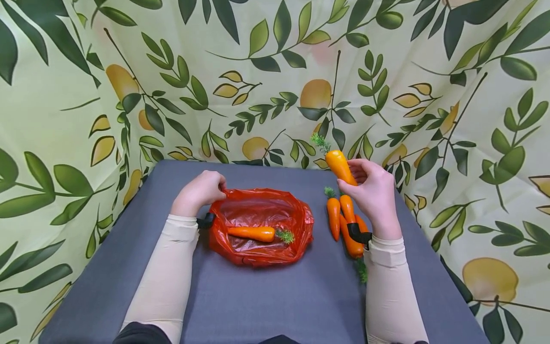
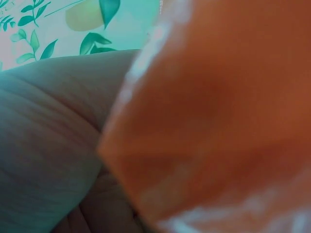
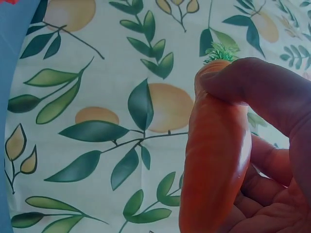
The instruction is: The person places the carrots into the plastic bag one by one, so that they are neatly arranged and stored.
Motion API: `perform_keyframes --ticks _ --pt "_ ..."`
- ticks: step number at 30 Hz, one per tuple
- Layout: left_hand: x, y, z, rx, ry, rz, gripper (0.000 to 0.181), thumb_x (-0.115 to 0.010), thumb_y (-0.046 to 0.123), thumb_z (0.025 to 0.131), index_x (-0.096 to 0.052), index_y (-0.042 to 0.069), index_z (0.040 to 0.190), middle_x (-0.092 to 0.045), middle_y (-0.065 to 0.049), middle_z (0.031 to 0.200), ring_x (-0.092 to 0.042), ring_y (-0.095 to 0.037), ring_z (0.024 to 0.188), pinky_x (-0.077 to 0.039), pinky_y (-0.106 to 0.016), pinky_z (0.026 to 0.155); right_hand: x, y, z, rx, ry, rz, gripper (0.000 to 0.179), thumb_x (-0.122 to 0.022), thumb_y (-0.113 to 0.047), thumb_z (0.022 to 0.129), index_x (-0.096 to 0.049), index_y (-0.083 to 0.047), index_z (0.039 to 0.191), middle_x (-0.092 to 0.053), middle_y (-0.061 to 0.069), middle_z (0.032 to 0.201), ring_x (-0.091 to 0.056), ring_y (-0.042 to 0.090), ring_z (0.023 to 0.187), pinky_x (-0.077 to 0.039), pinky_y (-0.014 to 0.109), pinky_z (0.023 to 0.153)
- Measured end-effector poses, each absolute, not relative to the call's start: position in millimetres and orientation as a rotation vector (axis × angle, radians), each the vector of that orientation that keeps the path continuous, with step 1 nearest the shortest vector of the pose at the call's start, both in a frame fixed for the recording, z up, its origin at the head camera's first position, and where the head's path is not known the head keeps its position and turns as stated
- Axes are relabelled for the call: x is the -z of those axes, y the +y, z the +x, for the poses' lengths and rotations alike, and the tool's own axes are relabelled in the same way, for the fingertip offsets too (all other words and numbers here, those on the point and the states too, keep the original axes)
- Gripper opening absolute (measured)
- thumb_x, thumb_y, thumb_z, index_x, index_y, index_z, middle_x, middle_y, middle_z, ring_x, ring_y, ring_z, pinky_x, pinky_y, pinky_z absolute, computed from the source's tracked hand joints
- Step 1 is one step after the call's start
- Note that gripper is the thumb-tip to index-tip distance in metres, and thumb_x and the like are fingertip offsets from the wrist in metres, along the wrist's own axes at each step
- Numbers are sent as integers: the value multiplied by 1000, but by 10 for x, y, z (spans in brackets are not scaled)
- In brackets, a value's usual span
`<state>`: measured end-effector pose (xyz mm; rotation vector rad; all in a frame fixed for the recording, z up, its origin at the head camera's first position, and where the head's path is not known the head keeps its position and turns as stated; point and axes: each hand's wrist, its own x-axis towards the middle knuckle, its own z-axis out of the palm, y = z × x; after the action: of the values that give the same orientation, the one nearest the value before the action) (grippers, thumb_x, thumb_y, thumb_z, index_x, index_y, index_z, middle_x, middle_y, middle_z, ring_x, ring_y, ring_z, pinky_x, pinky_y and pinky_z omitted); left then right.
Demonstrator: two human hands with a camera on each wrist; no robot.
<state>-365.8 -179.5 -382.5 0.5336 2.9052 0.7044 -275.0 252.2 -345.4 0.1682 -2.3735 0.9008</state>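
A red plastic bag (image 1: 258, 258) lies with its mouth spread wide on the table, and one orange carrot (image 1: 251, 233) with a green top rests inside it. My left hand (image 1: 198, 193) grips the bag's far left rim. In the left wrist view the red film (image 2: 228, 97) covers much of the picture, hiding the fingertips. My right hand (image 1: 375, 191) holds another carrot up above the table, to the right of the bag, its leafy top (image 1: 320, 142) pointing up and away. The right wrist view has the thumb (image 3: 238, 80) pressed along this carrot's body (image 3: 214, 155).
Several more carrots (image 1: 333, 217) lie in a loose group right of the bag, partly hidden beneath my right wrist and its black strap mount (image 1: 358, 234). The grey table (image 1: 275, 301) ends at a leaf-patterned cloth (image 1: 275, 76) hung behind and at both sides.
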Motion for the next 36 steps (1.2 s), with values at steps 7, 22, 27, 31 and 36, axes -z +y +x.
perform_keyframes --ticks 7,22,27,31,36 --pt "3801 -1819 -3660 -706 2908 540 4 -75 7 96 -79 6 94 -74 -11 90 -63 -23 72 -53 -31 63 3431 2404 -2786 -902 -2355 244 46 -94 -11 87 -79 -7 130 -79 12 116 -75 27 100 -52 9 84" --pt "3804 -1827 -3647 -721 2900 538 5 -76 8 98 -79 6 94 -74 -11 88 -64 -23 72 -56 -31 63 3491 2083 -2834 -891 -2372 384 44 -93 -13 86 -78 -7 128 -78 10 113 -74 26 98 -66 47 90" --pt "3806 -1805 -3651 -711 2905 561 6 -75 7 97 -79 6 93 -74 -10 88 -64 -23 72 -54 -31 64 3548 1985 -2812 -905 -2384 428 45 -94 -13 86 -78 -9 128 -77 8 113 -74 24 97 -66 47 88" --pt "3798 -1791 -3636 -711 2890 545 5 -76 8 98 -79 6 95 -74 -10 89 -64 -23 74 -56 -31 65 3619 1884 -2815 -916 -2394 490 45 -94 -12 87 -78 -9 128 -77 8 113 -74 24 98 -67 46 87" --pt "3794 -1777 -3631 -703 2890 547 5 -76 8 98 -80 7 95 -74 -11 90 -64 -24 75 -55 -32 65 3731 1718 -2833 -922 -2449 546 44 -93 -14 87 -77 -10 129 -76 6 114 -74 22 98 -67 44 88"
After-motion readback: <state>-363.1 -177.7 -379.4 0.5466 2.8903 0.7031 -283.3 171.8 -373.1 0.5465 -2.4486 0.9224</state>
